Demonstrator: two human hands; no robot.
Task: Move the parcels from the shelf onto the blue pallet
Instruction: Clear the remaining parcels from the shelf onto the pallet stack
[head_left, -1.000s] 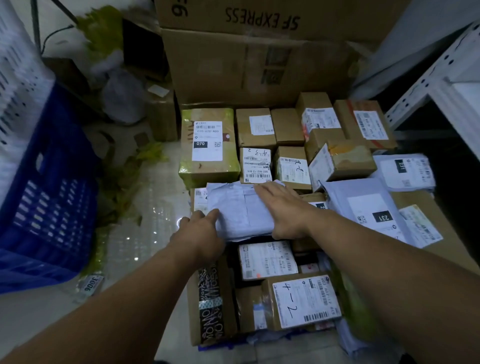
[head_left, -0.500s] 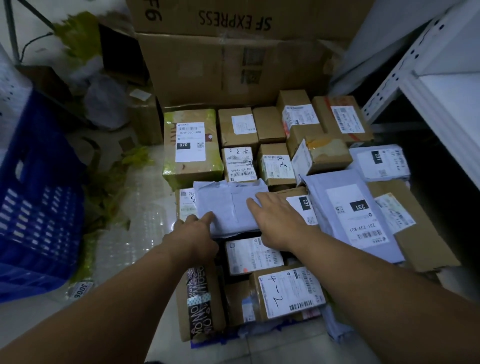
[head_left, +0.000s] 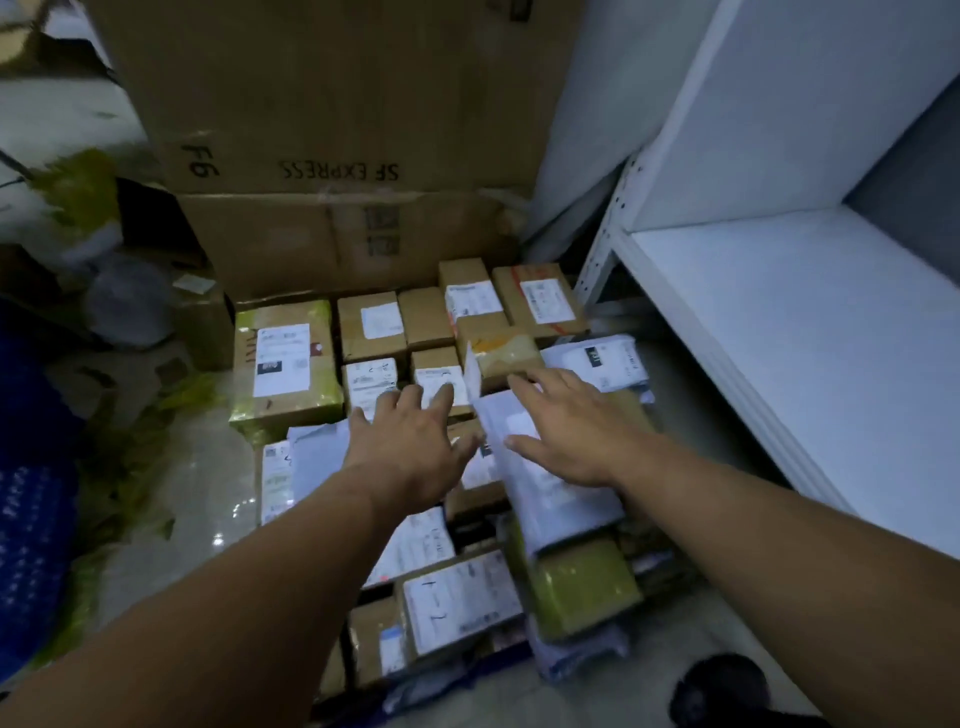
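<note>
Many taped brown boxes and grey mailer bags lie packed together on the floor-level blue pallet (head_left: 498, 659), of which only a thin strip shows at the front. My right hand (head_left: 566, 431) lies flat, fingers spread, on a grey mailer bag (head_left: 550, 499) that slants over the boxes. My left hand (head_left: 410, 447) is open with spread fingers just above the small labelled boxes in the middle, holding nothing. Another grey mailer (head_left: 317, 457) lies to its left. The white shelf (head_left: 779, 338) at the right shows a bare board.
Two big SF Express cartons (head_left: 337, 130) stand stacked behind the pile. A green-taped box (head_left: 283, 364) sits at the pile's left corner. A blue crate (head_left: 31, 493) is at the far left, with green scraps on the shiny floor. A dark shoe (head_left: 722, 691) shows bottom right.
My left hand let go of the left grey mailer and moved up and right over the middle boxes. My right hand shifted right onto the slanted mailer. The view swung toward the shelf.
</note>
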